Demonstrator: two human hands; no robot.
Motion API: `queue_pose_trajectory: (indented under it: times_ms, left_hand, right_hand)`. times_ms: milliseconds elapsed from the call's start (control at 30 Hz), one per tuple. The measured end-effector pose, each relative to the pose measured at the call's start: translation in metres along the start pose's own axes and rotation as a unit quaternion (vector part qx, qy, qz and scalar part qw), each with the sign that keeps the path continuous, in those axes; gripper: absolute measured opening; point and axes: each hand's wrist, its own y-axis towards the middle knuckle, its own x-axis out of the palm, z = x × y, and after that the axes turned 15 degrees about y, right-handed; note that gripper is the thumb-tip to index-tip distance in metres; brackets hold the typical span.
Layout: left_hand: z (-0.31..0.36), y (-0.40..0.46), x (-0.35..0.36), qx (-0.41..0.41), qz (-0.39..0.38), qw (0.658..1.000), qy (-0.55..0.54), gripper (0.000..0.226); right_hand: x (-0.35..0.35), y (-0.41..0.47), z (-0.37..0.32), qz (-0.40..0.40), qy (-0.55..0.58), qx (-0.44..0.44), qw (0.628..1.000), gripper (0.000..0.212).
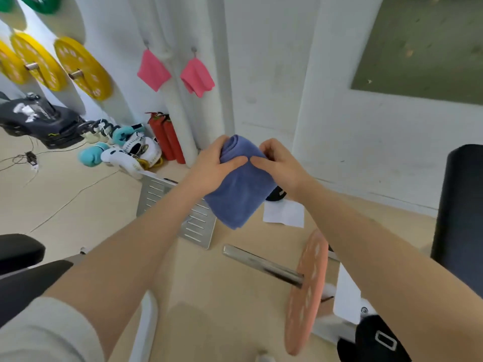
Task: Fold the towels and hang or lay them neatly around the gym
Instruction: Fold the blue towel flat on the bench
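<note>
Both bare forearms reach up from the bottom corners to mid-frame, where the left hand (214, 163) and right hand (278, 163) each grip a folded blue towel (239, 189), thumbs touching on it. Two pink towels (153, 70) hang on hooks at upper left.

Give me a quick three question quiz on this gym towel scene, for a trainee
1. True or false: both hands grip the blue towel.
2. How many pink towels hang on the wall hooks? A one, B two, C three.
3. Fill in: the red fire extinguishers stand on the ____.

Key: 1 true, the left hand and right hand hold its top. 2 B, the second beside the first. 3 floor.
</note>
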Motion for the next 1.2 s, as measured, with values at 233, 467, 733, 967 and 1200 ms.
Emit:
queue_pose_trajectory:
  times_ms: [233,467,733,967,1200]
  left_hand:
    - [-0.044,0.043,-0.001,-0.105,0.02,0.987,-0.119,0.02]
    - [-0.109,0.104,-0.017,-0.196,0.029,0.967,-0.16,0.022]
    - [-0.223,0.208,-0.073,-0.187,0.011,0.982,0.009,0.02]
    - [-0.272,0.346,-0.158,0.016,-0.002,0.991,0.135,0.033]
    - [-0.245,0.443,-0.212,0.141,-0.021,0.99,0.005,0.041]
  right_hand:
    - [-0.015,0.058,0.032,-0.039,-0.046,0.092,0.994,0.035]
    - [0.001,0.144,0.036,-0.076,-0.073,0.171,0.98,0.012]
    - [0.078,0.283,0.04,-0.061,-0.098,0.079,0.99,0.02]
    - [0.141,0.424,0.003,0.022,-0.105,0.015,0.994,0.013]
    - [0.154,0.517,-0.071,0.075,-0.001,-0.049,0.996,0.025]
